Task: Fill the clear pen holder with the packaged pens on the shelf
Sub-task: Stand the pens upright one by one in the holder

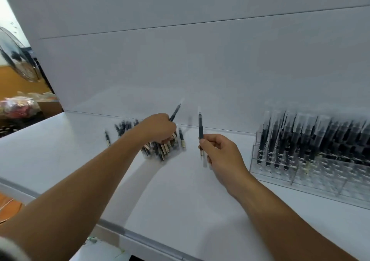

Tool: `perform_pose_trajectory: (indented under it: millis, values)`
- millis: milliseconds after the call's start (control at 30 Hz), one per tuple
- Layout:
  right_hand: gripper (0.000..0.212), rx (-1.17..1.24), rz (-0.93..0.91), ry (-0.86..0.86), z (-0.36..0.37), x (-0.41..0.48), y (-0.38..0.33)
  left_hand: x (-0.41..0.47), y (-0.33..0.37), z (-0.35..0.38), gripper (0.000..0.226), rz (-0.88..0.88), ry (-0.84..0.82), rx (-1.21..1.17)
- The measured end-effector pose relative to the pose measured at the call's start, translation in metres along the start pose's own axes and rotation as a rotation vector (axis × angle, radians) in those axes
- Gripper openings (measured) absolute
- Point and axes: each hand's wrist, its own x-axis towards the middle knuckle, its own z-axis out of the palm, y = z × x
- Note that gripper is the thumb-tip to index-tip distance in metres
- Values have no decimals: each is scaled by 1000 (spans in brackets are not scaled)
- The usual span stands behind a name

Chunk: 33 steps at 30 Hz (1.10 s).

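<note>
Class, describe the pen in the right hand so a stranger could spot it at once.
On the white shelf, left of the clear pen holder, the right hand pinches one packaged pen. Unlike the left hand's tilted pen, it stands upright.

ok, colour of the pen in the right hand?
Black pen in clear wrapping, held by the right hand; head view.

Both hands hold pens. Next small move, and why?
Probably move the right hand to the clear pen holder and slot its pen into an empty front hole: the pen is upright, back rows look full, and the left hand grips a second pen at the pile.
</note>
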Motion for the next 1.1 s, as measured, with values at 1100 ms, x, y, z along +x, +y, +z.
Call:
perform_pose_trajectory:
  millis: [1100]
  values:
    - [6,137,-6,-37,-4,0,-12,27,18,30,22,196,61,-128]
